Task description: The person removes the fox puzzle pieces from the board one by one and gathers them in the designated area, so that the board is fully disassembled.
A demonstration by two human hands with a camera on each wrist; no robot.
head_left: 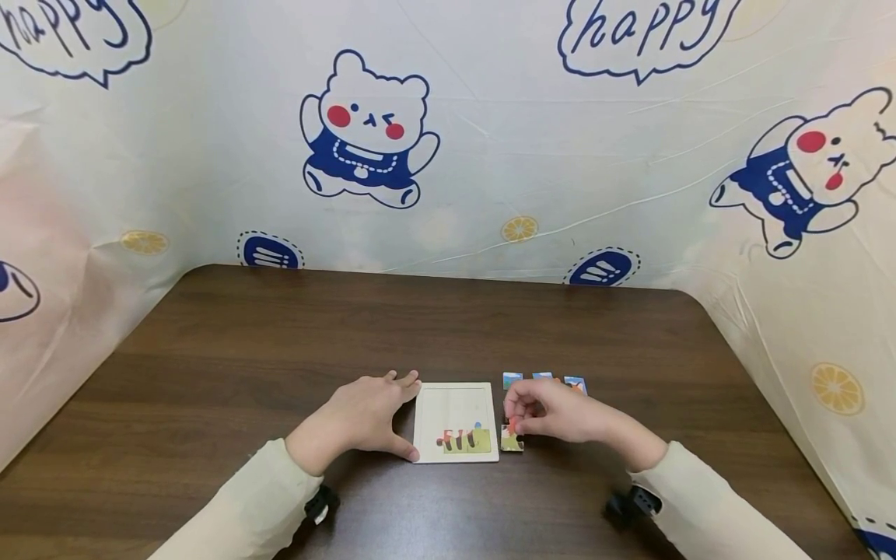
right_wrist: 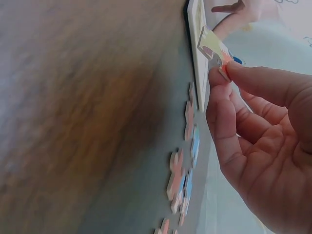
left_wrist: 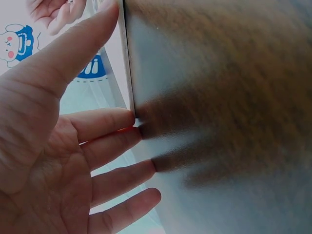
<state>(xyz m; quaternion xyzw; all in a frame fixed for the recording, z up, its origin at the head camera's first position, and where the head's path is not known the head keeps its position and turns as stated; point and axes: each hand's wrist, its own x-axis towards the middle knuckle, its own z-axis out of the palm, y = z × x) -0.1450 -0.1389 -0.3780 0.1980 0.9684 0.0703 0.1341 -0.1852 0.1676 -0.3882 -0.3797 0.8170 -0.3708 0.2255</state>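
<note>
A pale wooden puzzle tray (head_left: 448,407) lies flat on the table, with joined green and red picture pieces (head_left: 476,442) in its lower right part. Along the tray's left side, my left hand (head_left: 367,412) touches the edge with thumb and fingertips; in the left wrist view its fingers are nearly straight and spread. My right hand (head_left: 560,410) pinches a puzzle piece (right_wrist: 213,45) between thumb and fingertips, just beyond the tray's right edge. That piece is green with red and orange parts. The right wrist view shows it tilted and raised off the table.
Several loose puzzle pieces (head_left: 542,376) lie right of the tray, partly hidden by my right hand. More of them show edge-on as loose pieces (right_wrist: 176,178) in the right wrist view. Behind the brown table (head_left: 420,327) hangs a printed cloth (head_left: 476,155).
</note>
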